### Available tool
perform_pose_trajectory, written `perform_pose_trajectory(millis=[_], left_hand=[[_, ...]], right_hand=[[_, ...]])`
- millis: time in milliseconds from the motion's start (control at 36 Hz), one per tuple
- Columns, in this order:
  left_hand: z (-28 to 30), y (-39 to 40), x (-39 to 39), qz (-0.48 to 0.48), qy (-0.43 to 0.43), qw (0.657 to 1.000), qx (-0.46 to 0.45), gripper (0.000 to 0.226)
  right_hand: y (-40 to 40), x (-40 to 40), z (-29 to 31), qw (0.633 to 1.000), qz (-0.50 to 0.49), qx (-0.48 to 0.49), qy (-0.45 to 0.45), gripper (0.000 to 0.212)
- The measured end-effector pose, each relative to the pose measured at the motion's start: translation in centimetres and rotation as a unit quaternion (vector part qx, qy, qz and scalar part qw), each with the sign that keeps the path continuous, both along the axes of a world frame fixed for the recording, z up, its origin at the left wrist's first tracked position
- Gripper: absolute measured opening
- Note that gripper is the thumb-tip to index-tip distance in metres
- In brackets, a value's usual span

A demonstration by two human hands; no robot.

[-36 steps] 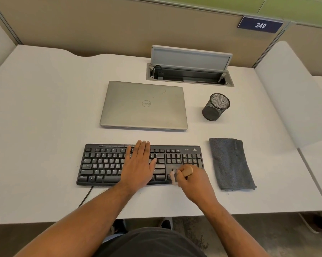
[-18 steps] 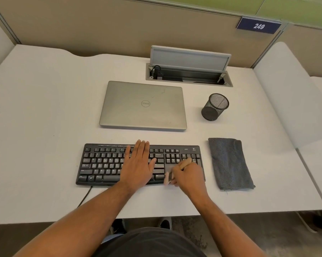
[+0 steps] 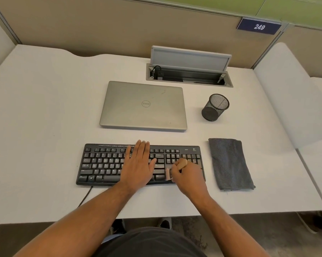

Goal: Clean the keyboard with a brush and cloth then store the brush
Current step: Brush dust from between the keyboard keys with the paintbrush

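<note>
On the white desk (image 3: 45, 127) sit one closed silver laptop (image 3: 143, 105), one black keyboard (image 3: 104, 164), one grey cloth (image 3: 228, 164), one black mesh pen cup (image 3: 214, 107) and one brush (image 3: 181, 164). At the back, a single cable hatch (image 3: 189, 71) stands with its lid raised.

The keyboard lies near the front edge with its long axis running left to right, its cable trailing off the front left corner. The laptop is just behind it, well apart. The cloth lies folded to the right of the keyboard, near it but not touching, its long axis running front to back. The pen cup is tipped on its side behind the cloth, its open mouth pointing to the back right.

Two bare hands are over the keyboard. The left hand (image 3: 139, 166) lies flat and wide open, fingers together, palm pressing on the middle keys. The right hand (image 3: 189, 176) is closed around the brush, over the keys between the main block and the number pad. The wooden handle end points up and away from the person; the pale bristles (image 3: 168, 173) point down and appear to touch the keys, though they are blurred.
</note>
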State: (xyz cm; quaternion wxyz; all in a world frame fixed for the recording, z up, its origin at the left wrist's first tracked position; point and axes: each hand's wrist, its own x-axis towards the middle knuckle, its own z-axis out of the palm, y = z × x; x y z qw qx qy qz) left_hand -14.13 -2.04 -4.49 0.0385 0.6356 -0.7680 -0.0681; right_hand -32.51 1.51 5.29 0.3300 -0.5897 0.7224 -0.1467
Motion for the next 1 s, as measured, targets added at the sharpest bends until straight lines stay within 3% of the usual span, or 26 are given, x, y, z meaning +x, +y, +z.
perform_pose_trajectory(millis=[139,278,389,556,750,889,1000], left_hand=[[0.1,0.0,0.0,-0.001,0.003,1.0,0.007,0.073],[0.1,0.0,0.0,-0.002,0.001,1.0,0.008,0.074],[0.1,0.0,0.0,-0.004,0.004,1.0,0.015,0.075],[0.0,-0.1,0.0,0.0,0.001,1.0,0.021,0.075],[0.2,-0.1,0.0,-0.003,-0.002,1.0,0.026,0.073],[0.2,-0.1,0.0,-0.002,-0.008,1.0,0.025,0.073],[0.2,-0.1,0.0,-0.002,-0.007,1.0,0.022,0.074]], right_hand=[[0.3,-0.7,0.3,0.994,0.072,0.071,0.047,0.033],[-0.6,-2.0,1.3,0.998,0.012,-0.065,-0.02,0.028],[-1.3,-2.4,1.5,0.992,0.112,-0.036,-0.037,0.018],[-2.6,-4.1,1.8,0.969,0.242,-0.005,0.05,0.013],[-4.4,-5.7,3.1,0.938,0.296,0.03,0.179,0.016],[-4.2,-4.9,3.1,0.968,0.246,0.017,0.041,0.01],[-3.5,-4.3,2.2,0.966,0.257,0.032,0.011,0.011]])
